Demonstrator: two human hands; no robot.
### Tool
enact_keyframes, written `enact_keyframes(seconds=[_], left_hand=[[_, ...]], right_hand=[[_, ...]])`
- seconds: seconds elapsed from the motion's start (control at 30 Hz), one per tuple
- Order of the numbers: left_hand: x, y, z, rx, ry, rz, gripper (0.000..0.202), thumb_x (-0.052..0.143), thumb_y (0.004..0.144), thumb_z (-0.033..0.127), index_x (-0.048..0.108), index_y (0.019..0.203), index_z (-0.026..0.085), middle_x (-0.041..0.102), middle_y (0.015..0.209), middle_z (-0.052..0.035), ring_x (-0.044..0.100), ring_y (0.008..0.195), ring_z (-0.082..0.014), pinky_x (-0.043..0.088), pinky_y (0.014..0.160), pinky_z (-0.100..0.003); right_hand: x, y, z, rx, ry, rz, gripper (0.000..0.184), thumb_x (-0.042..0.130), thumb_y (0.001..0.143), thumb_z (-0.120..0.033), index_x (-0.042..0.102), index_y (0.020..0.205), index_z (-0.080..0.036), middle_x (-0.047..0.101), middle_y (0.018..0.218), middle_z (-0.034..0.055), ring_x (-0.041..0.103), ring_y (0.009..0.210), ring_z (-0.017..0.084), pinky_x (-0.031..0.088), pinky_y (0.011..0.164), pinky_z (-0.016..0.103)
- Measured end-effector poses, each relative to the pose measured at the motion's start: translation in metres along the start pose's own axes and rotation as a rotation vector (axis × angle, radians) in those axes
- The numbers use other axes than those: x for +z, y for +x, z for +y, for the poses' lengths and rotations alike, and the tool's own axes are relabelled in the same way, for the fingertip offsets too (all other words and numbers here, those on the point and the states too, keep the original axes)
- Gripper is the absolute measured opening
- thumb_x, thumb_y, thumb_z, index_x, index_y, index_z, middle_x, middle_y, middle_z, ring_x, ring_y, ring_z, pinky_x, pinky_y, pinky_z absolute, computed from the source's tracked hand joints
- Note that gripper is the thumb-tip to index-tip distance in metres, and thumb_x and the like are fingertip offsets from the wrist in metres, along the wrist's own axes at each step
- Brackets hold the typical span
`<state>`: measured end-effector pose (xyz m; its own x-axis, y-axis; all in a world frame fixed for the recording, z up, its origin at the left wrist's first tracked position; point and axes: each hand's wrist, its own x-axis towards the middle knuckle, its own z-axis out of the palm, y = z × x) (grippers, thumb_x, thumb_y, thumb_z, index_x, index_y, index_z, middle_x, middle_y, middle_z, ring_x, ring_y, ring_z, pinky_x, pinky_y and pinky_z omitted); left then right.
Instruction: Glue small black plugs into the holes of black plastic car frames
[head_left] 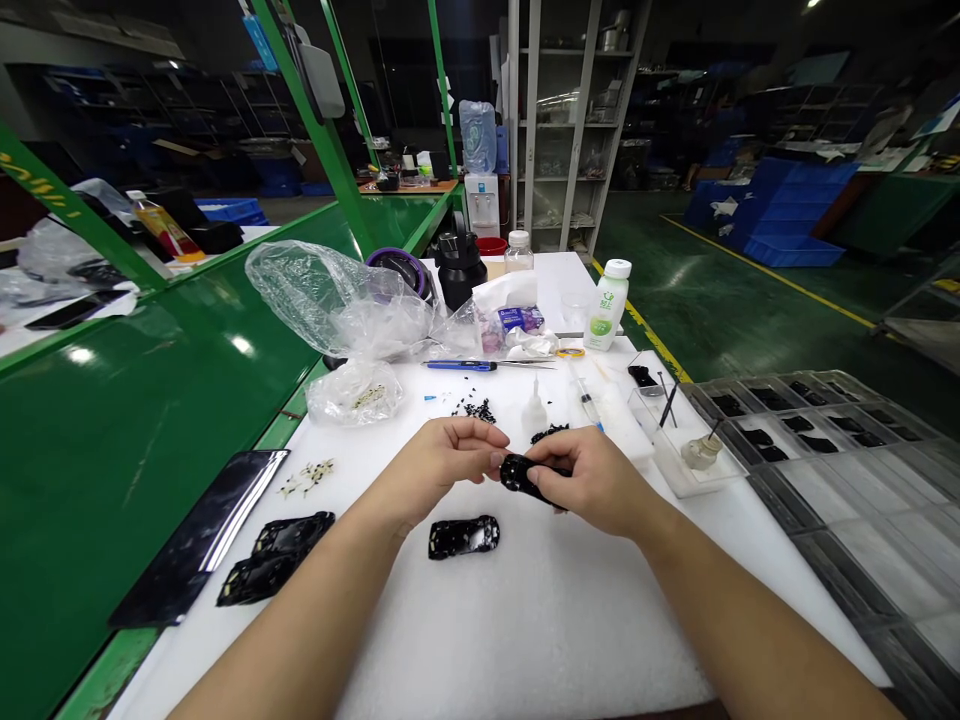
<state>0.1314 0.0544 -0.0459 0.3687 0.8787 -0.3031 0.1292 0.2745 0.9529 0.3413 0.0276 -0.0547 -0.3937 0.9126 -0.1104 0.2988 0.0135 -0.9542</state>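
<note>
A person works at a white foam sheet [525,620] laid over a green workbench [150,420], holding a small black plastic housing [521,477] just above the sheet's middle. The left hand [442,462] comes in with its fingers pressed together, the fingertips [495,460] pinching one end of the housing. The right hand [592,480] has its fingers [559,472] curled close together over the other end. One more housing [463,537] lies on the sheet just below the hands, and two others [281,555] overlap near the sheet's left edge, beside one glossy black panel [199,535]. Bare foam runs from the hands to the sheet's near edge. Past the sheet's far side are two small heaps of black bits [476,409], one white dropper bottle [534,407], one syringe [589,402] and one blue-handled tool [461,366], with two clear plastic bags [337,310] to the far left. One clear tray [679,445] and one large gray compartment tray [810,420] sit off the sheet's right edge. Blue crates [780,215] and shelving [570,120] stand in the room well beyond the sheet.
</note>
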Motion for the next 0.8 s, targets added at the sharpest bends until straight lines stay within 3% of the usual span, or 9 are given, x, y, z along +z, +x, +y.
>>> enact_keyframes(seconds=[0.6,0.8], left_hand=[[0.0014,-0.0023,0.0012,-0.03,0.071,0.053,0.018,0.073,0.072,0.024,0.069,0.088,0.015,0.069,0.07,-0.0004,0.059,0.064,-0.0091,0.045,0.066,-0.022],[0.001,-0.0025,0.0014,0.002,0.058,0.024,0.021,0.075,0.072,0.027,0.069,0.089,0.016,0.069,0.072,-0.0004,0.06,0.066,-0.01,0.046,0.068,-0.023]], right_hand=[[0.0005,-0.0005,-0.0013,-0.021,-0.023,-0.016,0.026,0.055,0.081,-0.024,0.075,0.096,-0.015,0.064,0.072,0.0027,0.054,0.059,0.009,0.042,0.051,0.018],[0.0003,-0.0006,-0.0016,-0.016,-0.026,-0.009,0.021,0.055,0.08,-0.024,0.073,0.086,-0.013,0.063,0.071,0.0029,0.053,0.059,0.008,0.041,0.05,0.018]])
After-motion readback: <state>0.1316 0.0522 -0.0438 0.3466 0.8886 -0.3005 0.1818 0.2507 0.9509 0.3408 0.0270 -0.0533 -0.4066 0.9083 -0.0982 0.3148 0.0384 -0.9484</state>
